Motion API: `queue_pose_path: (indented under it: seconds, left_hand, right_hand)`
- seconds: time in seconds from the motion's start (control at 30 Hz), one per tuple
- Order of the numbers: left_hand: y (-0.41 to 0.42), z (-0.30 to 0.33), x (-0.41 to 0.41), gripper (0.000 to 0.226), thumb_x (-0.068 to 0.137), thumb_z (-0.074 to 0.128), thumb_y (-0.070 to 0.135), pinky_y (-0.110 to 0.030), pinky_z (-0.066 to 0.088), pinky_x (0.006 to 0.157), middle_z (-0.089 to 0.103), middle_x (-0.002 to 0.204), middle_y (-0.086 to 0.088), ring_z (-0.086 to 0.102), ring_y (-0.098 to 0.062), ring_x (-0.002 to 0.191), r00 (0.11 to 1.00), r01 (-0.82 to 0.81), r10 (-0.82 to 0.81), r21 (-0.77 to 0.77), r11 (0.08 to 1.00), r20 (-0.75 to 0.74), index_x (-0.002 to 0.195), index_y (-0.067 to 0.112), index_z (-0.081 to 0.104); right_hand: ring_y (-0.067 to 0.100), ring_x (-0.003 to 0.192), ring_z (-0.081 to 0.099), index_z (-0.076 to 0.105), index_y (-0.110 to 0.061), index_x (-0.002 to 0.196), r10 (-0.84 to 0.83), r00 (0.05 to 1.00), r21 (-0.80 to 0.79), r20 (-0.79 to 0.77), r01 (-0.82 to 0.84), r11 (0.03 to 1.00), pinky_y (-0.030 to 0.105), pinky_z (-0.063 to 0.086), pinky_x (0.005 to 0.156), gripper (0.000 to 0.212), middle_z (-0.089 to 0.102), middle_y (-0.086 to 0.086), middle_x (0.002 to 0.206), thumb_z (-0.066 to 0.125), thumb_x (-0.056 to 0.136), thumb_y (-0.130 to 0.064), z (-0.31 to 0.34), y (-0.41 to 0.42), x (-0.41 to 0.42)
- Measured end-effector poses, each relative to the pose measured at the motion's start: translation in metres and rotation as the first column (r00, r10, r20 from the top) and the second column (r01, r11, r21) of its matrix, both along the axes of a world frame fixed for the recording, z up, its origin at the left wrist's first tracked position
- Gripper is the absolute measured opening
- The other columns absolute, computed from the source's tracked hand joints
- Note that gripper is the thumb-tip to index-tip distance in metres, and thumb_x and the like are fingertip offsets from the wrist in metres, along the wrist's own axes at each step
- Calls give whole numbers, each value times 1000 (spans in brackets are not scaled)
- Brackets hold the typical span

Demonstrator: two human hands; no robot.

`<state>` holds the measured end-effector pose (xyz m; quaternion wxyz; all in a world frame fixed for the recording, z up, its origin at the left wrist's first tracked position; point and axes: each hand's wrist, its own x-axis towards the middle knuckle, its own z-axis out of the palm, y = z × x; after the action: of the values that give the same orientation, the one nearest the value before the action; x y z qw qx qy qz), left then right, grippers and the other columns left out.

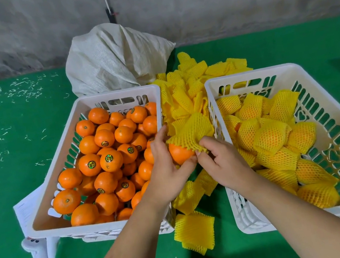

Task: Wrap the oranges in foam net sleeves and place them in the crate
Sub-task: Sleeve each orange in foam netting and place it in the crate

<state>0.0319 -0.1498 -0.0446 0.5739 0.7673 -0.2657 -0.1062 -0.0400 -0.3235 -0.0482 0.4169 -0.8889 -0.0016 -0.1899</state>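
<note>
Between the two white crates, the left hand (166, 169) cups a bare orange (180, 152) from its left side, fingers curled round it with the thumb reaching under toward the other hand. The right hand (223, 162) pinches the lower edge of a yellow foam net sleeve (191, 131) between thumb and fingertips; the sleeve lies over the top of the orange, whose lower half still shows.

The hands work in the narrow gap between the crates, just beside the right rim of the left crate (84, 102), which is heaped with unwrapped oranges (107, 159), many bearing round stickers. The right crate (284, 68) holds wrapped oranges (270, 135) piled mostly toward its left and near sides, with bare slotted wall showing on the right.

Loose foam sleeves (183, 95) fill the gap and spill behind both crates; a few flat ones (195, 229) lie on the green table cover (14, 166) nearer the person. A white woven sack (113, 59) slumps behind the left crate. Wide green surface lies open to the left, flecked with pale scraps.
</note>
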Motion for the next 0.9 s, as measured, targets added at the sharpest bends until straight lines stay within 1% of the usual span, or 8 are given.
queue_pose_path:
  seconds: [0.07, 0.17, 0.27, 0.37, 0.53, 0.67, 0.8, 0.9]
  left_hand:
    - [11, -4, 3, 88, 84, 71, 44, -9, 42, 100, 24, 143, 31, 35, 9, 136, 993, 105, -109, 76, 992, 52, 156, 51, 21]
    - [18, -9, 2, 82, 86, 77, 48, -19, 48, 102, 35, 146, 22, 43, 1, 136, 989, 100, -111, 111, 989, 100, 156, 45, 33]
    - [12, -9, -4, 76, 82, 84, 55, -37, 57, 100, 55, 142, 13, 61, -14, 127, 997, -63, 60, -66, 996, -47, 147, 41, 46]
    - [5, -5, -2, 67, 78, 88, 53, -33, 62, 83, 73, 120, 9, 74, -13, 106, 962, -200, 156, -189, 961, -223, 133, 38, 53]
    - [2, 1, -4, 74, 80, 73, 73, -23, 57, 67, 67, 111, 30, 72, -2, 89, 991, -87, 90, 33, 996, -100, 141, 44, 43]
    - [8, -1, -3, 76, 86, 76, 65, -15, 53, 65, 65, 115, 30, 71, -2, 88, 1000, 4, -2, 48, 999, -25, 149, 53, 35]
    - [2, -2, -2, 71, 85, 80, 61, -21, 54, 63, 71, 104, 21, 71, -4, 81, 993, -106, 104, -24, 994, -60, 143, 47, 42]
    - [0, -5, -1, 64, 87, 78, 53, -46, 61, 68, 75, 104, 11, 74, -15, 81, 978, -190, 179, -106, 976, -106, 139, 38, 42]
  right_hand:
    - [12, 58, 39, 38, -38, 78, -1, 1000, 49, -17, 2, 999, 41, 32, 50, 21, 40, -7, 68, 48, 96, -31, 1, 0, 1]
    - [14, 64, 41, 37, -36, 79, -20, 1000, 2, 6, 20, 1000, 39, 35, 52, 18, 40, -9, 74, 48, 92, -30, 4, -1, 0]
    - [17, 68, 42, 43, -23, 80, 0, 997, -157, 77, 12, 988, 40, 38, 53, 16, 39, -9, 81, 51, 93, -28, 7, 6, -2]
    - [10, 67, 37, 47, -19, 86, 62, 992, -308, 108, -26, 951, 29, 34, 53, 14, 36, -11, 86, 55, 94, -27, 4, 10, -4]
    - [4, 76, 51, 34, -34, 100, -32, 999, -70, 32, 34, 997, 28, 39, 51, 30, 39, -16, 90, 59, 86, -41, 0, 5, -1]
    - [4, 72, 51, 40, -35, 108, -94, 995, 1, 20, 94, 996, 24, 39, 53, 26, 44, -17, 92, 55, 90, -26, -4, 0, 1]
    - [-4, 76, 49, 48, -27, 104, -87, 989, -60, 121, 95, 994, 11, 35, 61, 14, 40, -20, 92, 49, 93, -20, -3, 1, 0]
    - [-4, 84, 50, 47, -27, 108, 18, 993, -119, 120, -4, 993, 9, 36, 68, 14, 39, -23, 94, 53, 95, -25, -6, 6, -2]
